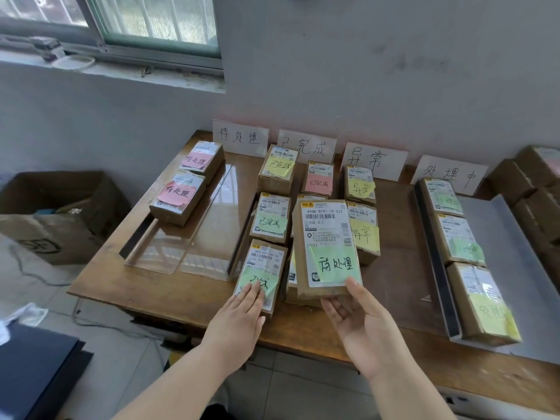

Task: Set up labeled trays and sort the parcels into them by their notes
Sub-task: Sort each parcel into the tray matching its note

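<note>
A makeshift parcel-sorting room, plain and utilitarian.

A worn wooden worktop [169, 286] stands against a bare grey wall [394, 71] and carries brown cardboard parcels [328, 228] with printed courier labels and barcodes, each with a handwritten sticky note [335, 263] on top. White paper signs [241, 137] with handwritten characters lean on the wall behind clear trays [209, 237], one sign for each sorting group. Open cardboard boxes [60, 207] sit on the tiled floor [121, 359] at the left, and more cartons [533, 183] are stacked at the right. A metal-framed window [151, 25] above a dusty sill [136, 74] lets in daylight.
</note>
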Demonstrator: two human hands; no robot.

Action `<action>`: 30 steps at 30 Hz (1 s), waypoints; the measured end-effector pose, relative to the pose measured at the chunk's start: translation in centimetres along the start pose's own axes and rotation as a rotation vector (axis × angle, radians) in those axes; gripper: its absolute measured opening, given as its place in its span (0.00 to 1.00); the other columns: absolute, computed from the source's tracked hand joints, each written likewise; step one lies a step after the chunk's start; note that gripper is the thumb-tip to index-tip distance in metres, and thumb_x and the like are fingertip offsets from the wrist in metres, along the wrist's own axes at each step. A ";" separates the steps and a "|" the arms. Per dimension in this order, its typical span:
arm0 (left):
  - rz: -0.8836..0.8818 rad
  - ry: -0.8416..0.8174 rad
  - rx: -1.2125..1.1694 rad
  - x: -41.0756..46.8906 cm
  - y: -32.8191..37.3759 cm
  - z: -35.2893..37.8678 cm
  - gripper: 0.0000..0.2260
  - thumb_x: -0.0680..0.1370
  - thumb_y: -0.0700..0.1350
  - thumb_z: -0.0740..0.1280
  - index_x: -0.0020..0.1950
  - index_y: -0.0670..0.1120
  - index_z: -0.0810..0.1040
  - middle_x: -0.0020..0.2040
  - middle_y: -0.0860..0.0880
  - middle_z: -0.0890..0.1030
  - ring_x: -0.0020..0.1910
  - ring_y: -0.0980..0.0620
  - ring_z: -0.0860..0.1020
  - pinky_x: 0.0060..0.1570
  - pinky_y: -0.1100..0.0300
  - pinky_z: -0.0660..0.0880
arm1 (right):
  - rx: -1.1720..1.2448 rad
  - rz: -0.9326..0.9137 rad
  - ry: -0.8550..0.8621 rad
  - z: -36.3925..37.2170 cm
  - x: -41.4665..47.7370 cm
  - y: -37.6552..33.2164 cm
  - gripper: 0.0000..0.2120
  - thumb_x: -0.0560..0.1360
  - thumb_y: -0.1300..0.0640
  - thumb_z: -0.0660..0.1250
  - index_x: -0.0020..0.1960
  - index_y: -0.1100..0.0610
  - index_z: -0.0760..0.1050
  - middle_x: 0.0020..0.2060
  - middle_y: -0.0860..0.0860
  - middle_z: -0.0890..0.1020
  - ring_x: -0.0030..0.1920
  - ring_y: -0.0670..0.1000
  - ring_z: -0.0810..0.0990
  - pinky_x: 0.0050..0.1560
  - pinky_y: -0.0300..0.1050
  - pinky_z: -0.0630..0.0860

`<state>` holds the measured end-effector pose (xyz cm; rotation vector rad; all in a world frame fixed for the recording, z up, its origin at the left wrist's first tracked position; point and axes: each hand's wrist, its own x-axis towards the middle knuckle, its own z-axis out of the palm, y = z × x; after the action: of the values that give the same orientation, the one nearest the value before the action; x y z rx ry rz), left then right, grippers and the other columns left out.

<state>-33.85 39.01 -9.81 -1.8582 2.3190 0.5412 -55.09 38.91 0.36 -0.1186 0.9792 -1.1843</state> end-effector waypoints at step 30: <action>-0.351 0.068 -1.190 -2.2 -22.4 -11.7 0.20 0.80 0.46 0.65 0.70 0.58 0.69 0.55 0.61 0.81 0.58 0.60 0.77 0.64 0.56 0.72 | -0.747 0.003 -0.037 18.3 7.7 21.1 0.20 0.76 0.52 0.68 0.62 0.39 0.65 0.59 0.41 0.77 0.63 0.47 0.73 0.68 0.53 0.69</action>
<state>-10.26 32.91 -2.72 -2.5868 1.6523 2.1130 -26.95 34.27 -4.64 -0.7266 1.3468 -0.7588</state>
